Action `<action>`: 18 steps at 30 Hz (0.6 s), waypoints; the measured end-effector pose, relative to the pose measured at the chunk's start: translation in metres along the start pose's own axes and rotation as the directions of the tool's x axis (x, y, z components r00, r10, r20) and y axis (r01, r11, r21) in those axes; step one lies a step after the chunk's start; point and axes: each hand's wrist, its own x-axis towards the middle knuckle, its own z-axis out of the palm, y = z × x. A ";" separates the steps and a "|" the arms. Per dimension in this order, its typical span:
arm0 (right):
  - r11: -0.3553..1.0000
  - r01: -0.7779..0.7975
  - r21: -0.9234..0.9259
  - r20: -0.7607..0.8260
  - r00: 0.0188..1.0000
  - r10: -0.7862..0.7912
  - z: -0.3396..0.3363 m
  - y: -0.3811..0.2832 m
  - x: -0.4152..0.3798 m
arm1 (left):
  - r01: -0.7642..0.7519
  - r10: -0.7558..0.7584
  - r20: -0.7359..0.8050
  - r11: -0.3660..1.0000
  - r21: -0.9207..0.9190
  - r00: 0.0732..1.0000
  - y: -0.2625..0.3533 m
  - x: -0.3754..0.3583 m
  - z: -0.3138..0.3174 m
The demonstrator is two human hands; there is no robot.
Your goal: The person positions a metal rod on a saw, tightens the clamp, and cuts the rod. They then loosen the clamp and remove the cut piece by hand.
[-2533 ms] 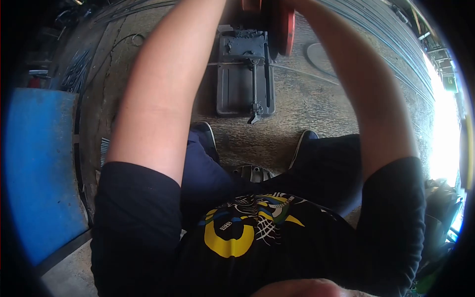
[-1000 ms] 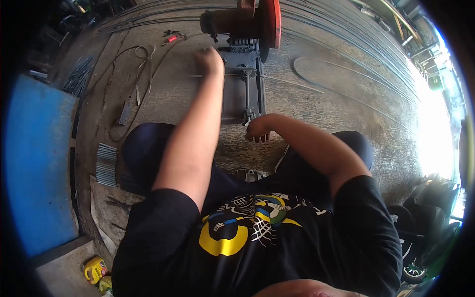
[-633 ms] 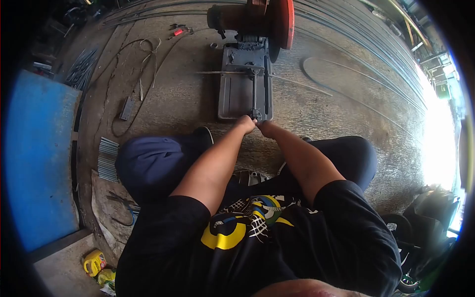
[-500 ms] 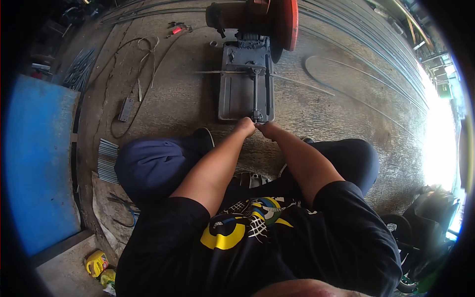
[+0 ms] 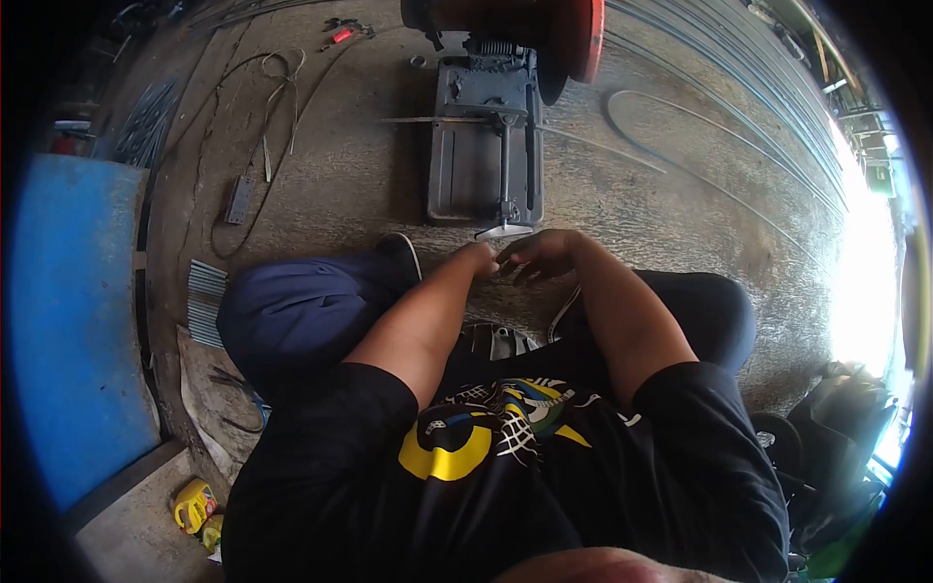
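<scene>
A cut-off saw (image 5: pixel 486 165) stands on the floor ahead of me, its flat base towards me. A thin metal rod (image 5: pixel 408 120) lies across the base under the clamp. The clamp screw (image 5: pixel 504 165) runs towards me and ends in a pale metal handle (image 5: pixel 503 231). Just below the handle, my left hand (image 5: pixel 474 258) has its fingers curled in; anything inside them is hidden. My right hand (image 5: pixel 540 253) is close beside it, fingers apart and bent, with nothing seen in them. Both hands are off the handle.
Long metal rods (image 5: pixel 719 87) stretch along the right. At the left lie a power strip (image 5: pixel 239 199) with its cord, a bundle of short rods (image 5: pixel 206 303) and a blue panel (image 5: pixel 78 321). A yellow container (image 5: pixel 193 503) stands at lower left.
Both hands have come away from the clamp handle and drawn back towards me. The right hand's fingers have spread. The handle now shows. The view has shifted slightly.
</scene>
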 end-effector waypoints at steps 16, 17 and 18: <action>0.793 -0.465 -0.395 -0.691 0.718 0.077 -0.002 0.021 0.006 | 0.218 -0.264 0.772 0.962 0.165 0.578 -0.023 0.012 0.044; 0.783 -0.476 -0.399 -0.686 0.722 0.089 0.001 0.024 0.003 | 0.154 -0.240 0.590 0.969 0.193 0.771 -0.009 -0.005 0.026; 0.785 -0.477 -0.397 -0.687 0.721 0.090 0.000 0.025 0.001 | 0.099 -0.182 0.375 0.968 0.230 0.909 0.004 -0.020 0.014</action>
